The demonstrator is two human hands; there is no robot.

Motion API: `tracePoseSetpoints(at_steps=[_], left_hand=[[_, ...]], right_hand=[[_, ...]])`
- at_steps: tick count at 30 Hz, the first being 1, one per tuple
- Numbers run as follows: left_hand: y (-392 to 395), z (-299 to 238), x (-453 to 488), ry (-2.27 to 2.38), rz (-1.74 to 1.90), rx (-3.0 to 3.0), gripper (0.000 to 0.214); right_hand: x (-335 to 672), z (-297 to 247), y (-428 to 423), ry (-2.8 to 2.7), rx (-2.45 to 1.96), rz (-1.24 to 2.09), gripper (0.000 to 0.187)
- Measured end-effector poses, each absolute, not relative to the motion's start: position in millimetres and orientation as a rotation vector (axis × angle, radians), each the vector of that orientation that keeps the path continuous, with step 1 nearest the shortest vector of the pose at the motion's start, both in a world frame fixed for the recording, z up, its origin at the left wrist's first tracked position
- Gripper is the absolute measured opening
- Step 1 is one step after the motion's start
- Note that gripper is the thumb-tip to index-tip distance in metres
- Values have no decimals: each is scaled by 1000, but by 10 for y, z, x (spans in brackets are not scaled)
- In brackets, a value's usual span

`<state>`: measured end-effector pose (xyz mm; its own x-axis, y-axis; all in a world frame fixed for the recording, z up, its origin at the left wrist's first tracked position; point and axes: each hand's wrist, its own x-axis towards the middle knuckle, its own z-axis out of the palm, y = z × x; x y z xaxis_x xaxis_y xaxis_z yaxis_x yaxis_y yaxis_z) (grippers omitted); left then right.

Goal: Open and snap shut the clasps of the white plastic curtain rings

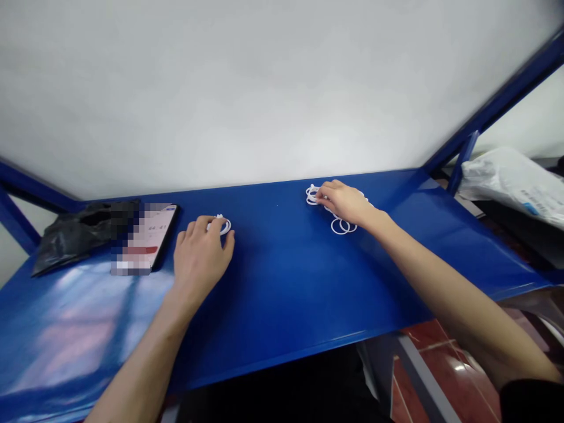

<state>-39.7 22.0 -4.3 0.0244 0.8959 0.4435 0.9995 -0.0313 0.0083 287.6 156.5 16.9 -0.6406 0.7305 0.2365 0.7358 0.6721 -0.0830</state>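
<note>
On the blue table (282, 282), my left hand (200, 249) curls around a small stack of thin white rings (226, 226). Its thumb and index finger lie on either side of the stack, and the fingers partly cover it. Farther to the right, my right hand (346, 202) reaches over a loose pile of similar white rings (341, 226). Its fingertips are pinched together at a white ring (312, 195) on the pile's left side. The palm hides much of this pile, with some rings showing below and behind it.
Left of my left hand lie a phone (161, 232) with a lit, partly blurred screen and a crumpled black plastic bag (74, 235). A white wall (264, 88) rises behind the table. Blue frame bars (458, 150) flank it. At the right is a white plastic package (515, 182).
</note>
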Motion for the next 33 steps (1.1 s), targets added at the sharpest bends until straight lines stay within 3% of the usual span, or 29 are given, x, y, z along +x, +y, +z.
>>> tracePoseSetpoints(at_steps=[9, 19, 26, 33], left_hand=[[168, -137, -164, -1671, -631, -2316, 21], [73, -148, 46, -1445, -752, -2660, 22], [59, -179, 85, -1351, -852, -2700, 26], [67, -229, 179, -1033, -732, -2794, 23]], right_hand=[[2714, -41, 1439, -2678, -1225, -91, 9], [2462, -100, 655, -2731, -738, -40, 20], [2459, -112, 537, -2706, -712, 1, 21], [2433, -128, 492, -2744, -690, 140, 22]])
